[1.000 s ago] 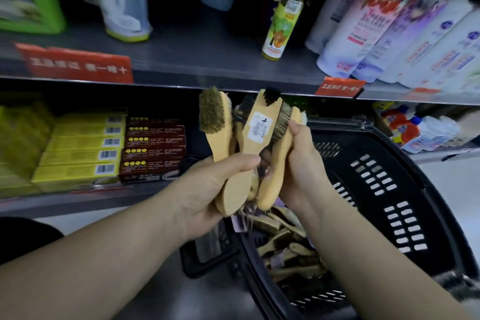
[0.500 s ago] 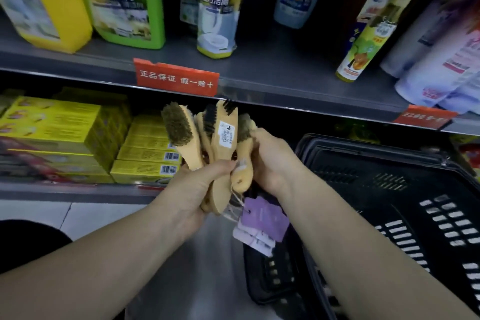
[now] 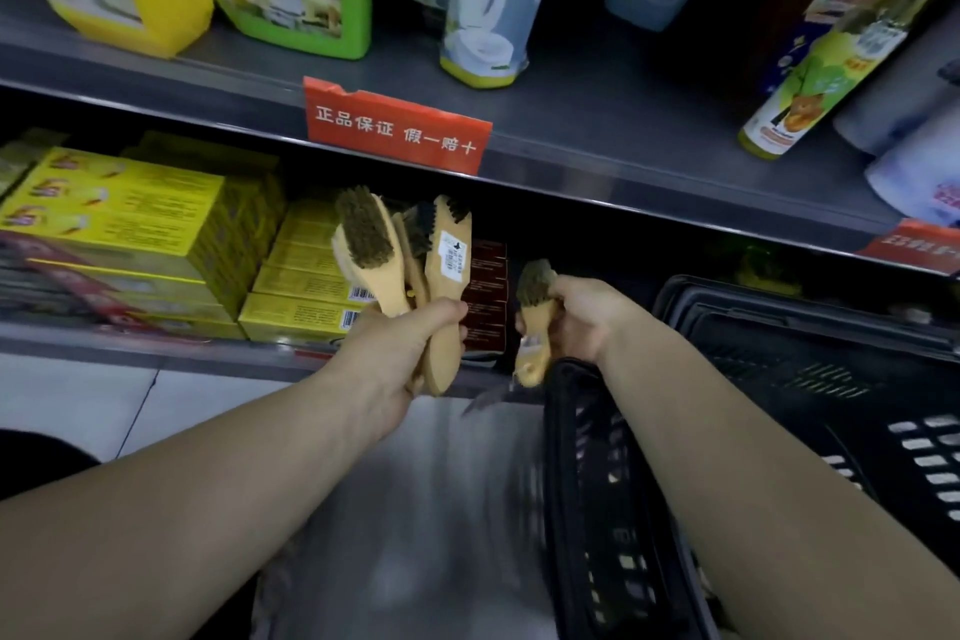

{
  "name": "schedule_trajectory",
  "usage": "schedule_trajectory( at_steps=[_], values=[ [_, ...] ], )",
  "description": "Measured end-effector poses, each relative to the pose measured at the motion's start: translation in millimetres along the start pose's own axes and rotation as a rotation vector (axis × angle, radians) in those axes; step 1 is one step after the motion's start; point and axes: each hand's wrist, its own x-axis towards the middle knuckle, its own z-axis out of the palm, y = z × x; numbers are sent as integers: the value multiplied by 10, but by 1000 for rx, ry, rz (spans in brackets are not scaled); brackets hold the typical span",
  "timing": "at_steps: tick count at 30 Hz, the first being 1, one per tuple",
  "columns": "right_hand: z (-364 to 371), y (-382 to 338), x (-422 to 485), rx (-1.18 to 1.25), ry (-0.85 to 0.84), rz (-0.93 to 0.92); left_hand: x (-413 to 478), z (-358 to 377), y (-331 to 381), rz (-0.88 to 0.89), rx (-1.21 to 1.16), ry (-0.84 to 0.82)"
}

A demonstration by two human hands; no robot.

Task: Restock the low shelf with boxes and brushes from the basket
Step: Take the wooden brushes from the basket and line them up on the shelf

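My left hand (image 3: 410,343) grips a bunch of wooden brushes (image 3: 410,255) by their handles, bristle ends up, in front of the low shelf (image 3: 156,351). My right hand (image 3: 582,317) holds a single wooden brush (image 3: 535,327) just to the right, apart from the bunch. Behind the brushes, yellow boxes (image 3: 306,286) and dark red boxes (image 3: 485,296) are stacked on the low shelf. The black basket (image 3: 779,379) stands at the right, below my right arm; its contents are hidden.
The upper shelf (image 3: 571,135) carries cleaner bottles (image 3: 488,0) and a red price label (image 3: 395,127) on its edge. More yellow boxes (image 3: 114,218) fill the low shelf at the left. Pale floor tiles (image 3: 78,395) show below the shelf.
My right hand has pulled one brush away from the bunch, which stays in my left hand. The view has shifted left and closer to the low shelf.
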Motion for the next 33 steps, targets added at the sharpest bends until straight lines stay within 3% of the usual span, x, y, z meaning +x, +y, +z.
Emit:
schedule_trajectory(
  at_steps=[10,18,23,27,30,33],
  values=[
    [-601,327,-226,-62,95,150,57,39,-112,-26,84,25],
    [-184,-61,305,16,207,-172,87,68,-60,-24,108,-4],
    [-51,303,844,117,343,-3,185,31,-37,-3,53,30],
    [-48,623,1059,94,340,-41,229,6,-48,-32,100,19],
    [-73,776,1137,223,258,-3,238,2,-62,-13,139,5],
    [-59,870,1174,121,297,-51,263,19,-83,-25,130,5]
  ],
)
